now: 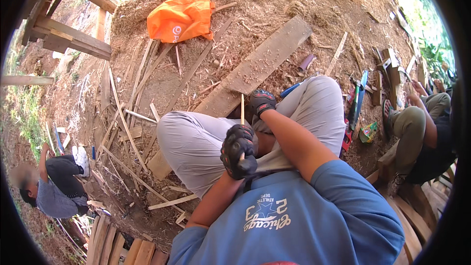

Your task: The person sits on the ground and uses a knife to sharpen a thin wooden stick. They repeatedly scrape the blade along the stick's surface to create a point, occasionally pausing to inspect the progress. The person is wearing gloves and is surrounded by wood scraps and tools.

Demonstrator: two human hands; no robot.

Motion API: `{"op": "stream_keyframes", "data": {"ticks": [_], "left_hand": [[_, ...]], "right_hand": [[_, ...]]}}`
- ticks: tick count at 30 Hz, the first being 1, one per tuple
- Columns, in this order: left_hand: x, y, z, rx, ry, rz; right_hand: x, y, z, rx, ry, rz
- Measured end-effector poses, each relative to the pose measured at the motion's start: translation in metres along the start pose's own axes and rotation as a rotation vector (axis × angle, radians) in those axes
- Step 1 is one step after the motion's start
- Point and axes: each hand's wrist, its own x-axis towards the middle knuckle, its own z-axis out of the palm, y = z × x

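Both my hands wear black work gloves. My left hand is closed around a thin, pale wooden stick between my folded legs; its short end pokes out below the fist. The stick's other end points away from me toward a wide plank on the ground. Beside that far end, my right hand is curled closed, near my right shin. What it grips is hidden by the glove and my leg.
An orange bag lies ahead on shavings. Wood strips litter the left. A blue-bladed handsaw lies by my right knee. One person sits at far left, another at far right. A timber frame stands upper left.
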Motion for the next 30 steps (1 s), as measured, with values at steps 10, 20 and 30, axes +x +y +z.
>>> {"op": "stream_keyframes", "data": {"ticks": [10,20,30], "left_hand": [[0.059,0.013,-0.059,-0.913,0.597,-0.560],[0.097,0.052,-0.112,-1.185,0.576,-0.455],[0.097,0.047,-0.094,-1.251,0.807,-0.661]], "right_hand": [[-0.006,0.024,-0.090,0.875,-0.214,0.254],[-0.143,0.042,-0.233,1.644,-0.126,-0.080],[-0.213,0.064,-0.270,1.905,-0.223,-0.078]]}}
